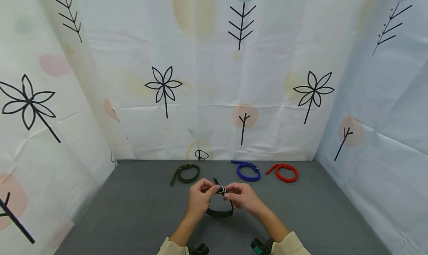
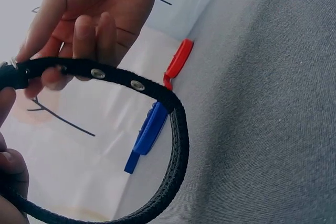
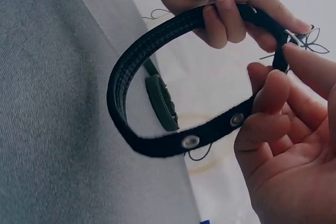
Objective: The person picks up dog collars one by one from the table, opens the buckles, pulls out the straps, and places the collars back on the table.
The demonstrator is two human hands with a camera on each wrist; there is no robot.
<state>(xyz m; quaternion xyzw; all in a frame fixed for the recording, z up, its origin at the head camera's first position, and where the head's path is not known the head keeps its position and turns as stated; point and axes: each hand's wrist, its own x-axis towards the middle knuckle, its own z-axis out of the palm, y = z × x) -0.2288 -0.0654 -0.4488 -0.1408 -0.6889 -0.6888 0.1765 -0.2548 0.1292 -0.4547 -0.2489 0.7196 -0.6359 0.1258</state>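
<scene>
Nearest are the cream left sleeve [image 1: 172, 248] and right sleeve [image 1: 290, 244], a dark device strapped at each wrist. Beyond them, the left hand [image 1: 199, 198] and right hand [image 1: 246, 199] meet over the worktop [image 1: 133, 214], between them a black collar [image 1: 219, 213] with its loop hanging toward the person. The left fingers pinch it at the metal buckle [image 1: 222, 190]; the right fingers grip the strap just beside that, with bare metal eyelets [image 2: 137, 85] showing along the band.

The fastening looks partly done: the band is bent round into a ring and its ends brought together, and a pointed tip pokes out past the left thumb. Whether the prong sits in an eyelet cannot be told; seating it and letting the collar go seem to be what is left.

Farther off, untouched, lie a dark green collar [image 1: 189, 182], a blue collar [image 1: 249, 179] and a red collar [image 1: 287, 179], each already looped with a loose tail, apparently finished. Behind them hangs a printed cloth [image 1: 214, 132].
</scene>
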